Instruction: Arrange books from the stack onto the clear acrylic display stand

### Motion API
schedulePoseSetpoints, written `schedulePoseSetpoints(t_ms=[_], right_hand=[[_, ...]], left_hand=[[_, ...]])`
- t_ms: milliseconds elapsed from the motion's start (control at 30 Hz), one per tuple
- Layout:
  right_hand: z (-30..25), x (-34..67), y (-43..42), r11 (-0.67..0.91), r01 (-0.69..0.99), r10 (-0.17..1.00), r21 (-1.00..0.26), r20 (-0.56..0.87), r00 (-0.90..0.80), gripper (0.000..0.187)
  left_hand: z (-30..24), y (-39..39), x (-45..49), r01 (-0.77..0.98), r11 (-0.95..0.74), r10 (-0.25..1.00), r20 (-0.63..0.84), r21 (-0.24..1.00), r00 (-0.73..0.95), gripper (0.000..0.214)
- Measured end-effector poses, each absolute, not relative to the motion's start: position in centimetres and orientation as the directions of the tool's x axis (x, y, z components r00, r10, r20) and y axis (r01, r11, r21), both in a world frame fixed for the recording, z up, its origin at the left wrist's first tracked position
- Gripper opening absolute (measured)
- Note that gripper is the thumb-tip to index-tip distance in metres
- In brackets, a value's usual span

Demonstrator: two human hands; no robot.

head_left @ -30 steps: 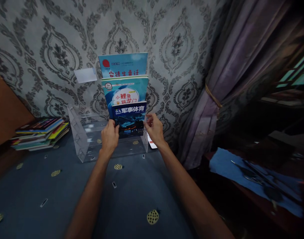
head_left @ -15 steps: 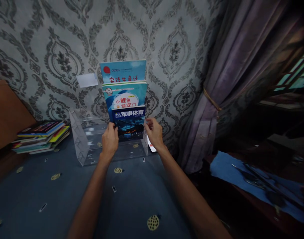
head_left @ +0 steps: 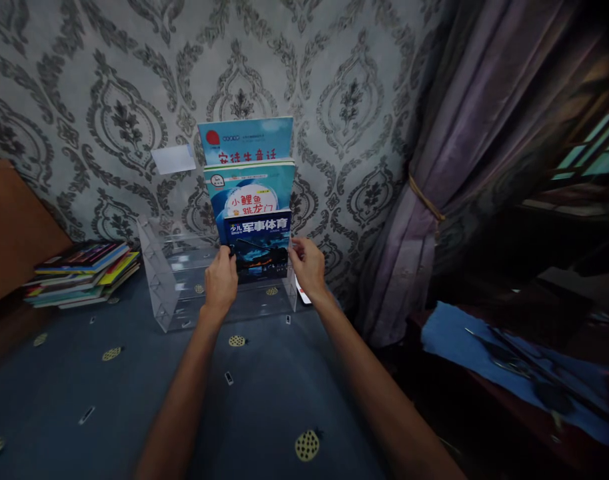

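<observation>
Between my two hands stands a dark blue book (head_left: 260,250), its white-titled cover facing me. My left hand (head_left: 221,280) is closed at its left edge, and my right hand (head_left: 308,267) pinches the right edge; the fingertips behind the cover are hidden. The book is at the front tier of a clear acrylic rack (head_left: 164,287), on the rack's right side. Behind it rises a light blue book (head_left: 274,183) with a white circle on its cover. A taller blue book (head_left: 254,137) with a red title stands at the back.
A pile of books (head_left: 84,270) lies left of the rack, beside a brown box (head_left: 19,227). A dark blue patterned cloth (head_left: 149,393) covers the table. Right of it, a blue cloth (head_left: 454,340) carries dark thin items. A purple curtain (head_left: 434,167) hangs by the patterned wall.
Almost nothing differs. Both hands keep their places at the book's edges, and the books and rack look unmoved apart from a tiny shift of the view.
</observation>
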State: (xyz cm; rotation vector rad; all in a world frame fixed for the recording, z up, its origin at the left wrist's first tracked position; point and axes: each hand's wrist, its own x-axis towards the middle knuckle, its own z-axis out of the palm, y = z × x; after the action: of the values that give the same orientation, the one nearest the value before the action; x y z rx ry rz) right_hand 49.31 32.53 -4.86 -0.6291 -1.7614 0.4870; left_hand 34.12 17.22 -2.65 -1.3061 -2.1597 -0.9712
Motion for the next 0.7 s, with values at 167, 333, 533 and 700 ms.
schedulePoseSetpoints(t_ms=[167, 333, 533, 700], right_hand=[[-4.79, 49.42, 32.52, 0.779, 0.168, 0.628, -0.605, 0.745, -0.225, 0.023], [-4.7, 49.43, 32.64, 0.772, 0.164, 0.636, -0.614, 0.74, -0.22, 0.024], [-4.48, 49.44, 32.54, 0.752, 0.167, 0.659, -0.638, 0.724, -0.205, 0.027], [-4.32, 49.58, 32.36, 0.749, 0.161, 0.662, -0.642, 0.72, -0.207, 0.027]], left_hand=[[-2.62, 17.15, 34.12, 0.881, 0.311, 0.586, 0.658, 0.357, -0.474, 0.012], [-2.42, 16.99, 33.99, 0.882, 0.329, 0.597, 0.648, 0.339, -0.472, 0.014], [-2.2, 16.78, 34.03, 0.884, 0.33, 0.587, 0.661, 0.33, -0.466, 0.018], [-1.9, 16.5, 34.23, 0.875, 0.349, 0.576, 0.66, 0.335, -0.482, 0.017]])
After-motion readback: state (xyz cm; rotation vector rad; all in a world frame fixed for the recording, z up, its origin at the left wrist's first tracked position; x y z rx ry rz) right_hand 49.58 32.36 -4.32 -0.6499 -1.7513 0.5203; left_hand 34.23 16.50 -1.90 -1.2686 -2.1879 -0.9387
